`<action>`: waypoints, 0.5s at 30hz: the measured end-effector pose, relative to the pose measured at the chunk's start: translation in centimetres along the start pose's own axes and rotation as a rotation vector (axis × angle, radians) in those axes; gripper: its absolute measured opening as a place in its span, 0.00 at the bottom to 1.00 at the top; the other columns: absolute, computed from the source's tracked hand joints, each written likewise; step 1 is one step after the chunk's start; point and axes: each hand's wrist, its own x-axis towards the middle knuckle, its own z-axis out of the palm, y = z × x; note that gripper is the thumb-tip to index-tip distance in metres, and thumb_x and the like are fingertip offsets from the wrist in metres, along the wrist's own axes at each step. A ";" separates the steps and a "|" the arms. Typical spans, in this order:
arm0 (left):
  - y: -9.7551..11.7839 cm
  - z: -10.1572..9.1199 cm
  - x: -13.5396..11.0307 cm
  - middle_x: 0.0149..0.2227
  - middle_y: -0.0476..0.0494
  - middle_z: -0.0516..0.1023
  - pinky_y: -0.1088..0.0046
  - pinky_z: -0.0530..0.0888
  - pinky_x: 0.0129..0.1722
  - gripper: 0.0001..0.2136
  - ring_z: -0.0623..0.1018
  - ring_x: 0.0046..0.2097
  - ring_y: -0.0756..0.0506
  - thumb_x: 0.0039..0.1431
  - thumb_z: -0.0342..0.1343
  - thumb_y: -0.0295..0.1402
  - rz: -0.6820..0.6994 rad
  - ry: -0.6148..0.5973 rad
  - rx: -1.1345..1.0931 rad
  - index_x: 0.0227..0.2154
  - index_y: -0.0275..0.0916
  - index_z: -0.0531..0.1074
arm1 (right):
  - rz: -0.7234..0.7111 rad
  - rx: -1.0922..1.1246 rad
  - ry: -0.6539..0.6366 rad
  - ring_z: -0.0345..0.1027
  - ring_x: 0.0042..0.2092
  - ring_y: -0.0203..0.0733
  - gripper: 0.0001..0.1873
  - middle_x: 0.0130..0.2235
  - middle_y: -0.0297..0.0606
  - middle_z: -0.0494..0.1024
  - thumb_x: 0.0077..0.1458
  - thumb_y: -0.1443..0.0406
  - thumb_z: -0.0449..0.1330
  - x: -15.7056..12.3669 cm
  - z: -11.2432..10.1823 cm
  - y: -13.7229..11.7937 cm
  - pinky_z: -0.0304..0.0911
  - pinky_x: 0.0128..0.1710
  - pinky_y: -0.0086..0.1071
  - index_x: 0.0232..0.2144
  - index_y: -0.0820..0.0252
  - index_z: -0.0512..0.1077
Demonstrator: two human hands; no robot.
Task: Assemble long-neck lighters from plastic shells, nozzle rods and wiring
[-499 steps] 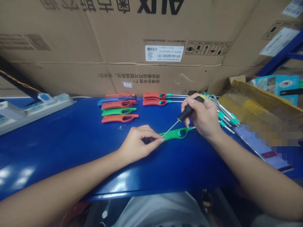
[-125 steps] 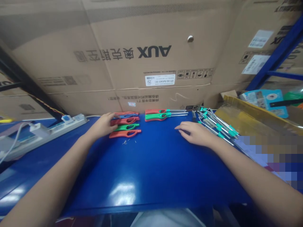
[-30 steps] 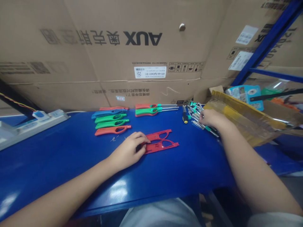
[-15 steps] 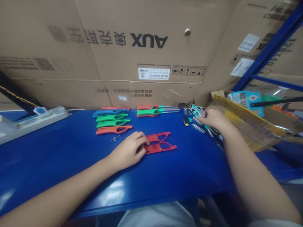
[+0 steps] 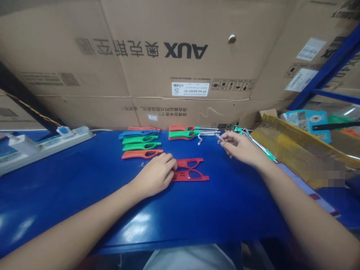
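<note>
The two red lighter shells [image 5: 194, 163] lie side by side on the blue bench [image 5: 56, 180]. Your left hand [image 5: 154, 175] rests on their left end, touching them without a firm grasp. Your right hand [image 5: 241, 148], up and right of the shells, pinches a thin metal rod [image 5: 218, 136] with a hooked end. More lighters [image 5: 142, 154] lie left of the shells.

AUX cardboard cartons [image 5: 112, 75] behind blue workbench [image 5: 70, 210]; power strip [image 5: 50, 141] left; blue steel rack [image 5: 329, 63] right.
</note>
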 end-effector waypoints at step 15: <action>0.8 0.0 -0.2 0.53 0.40 0.74 0.56 0.68 0.55 0.19 0.72 0.54 0.38 0.65 0.57 0.44 0.104 0.014 -0.117 0.53 0.40 0.71 | -0.271 -0.015 -0.298 0.66 0.38 0.38 0.14 0.37 0.35 0.73 0.63 0.52 0.58 -1.8 1.8 -1.1 0.64 0.40 0.33 0.38 0.57 0.68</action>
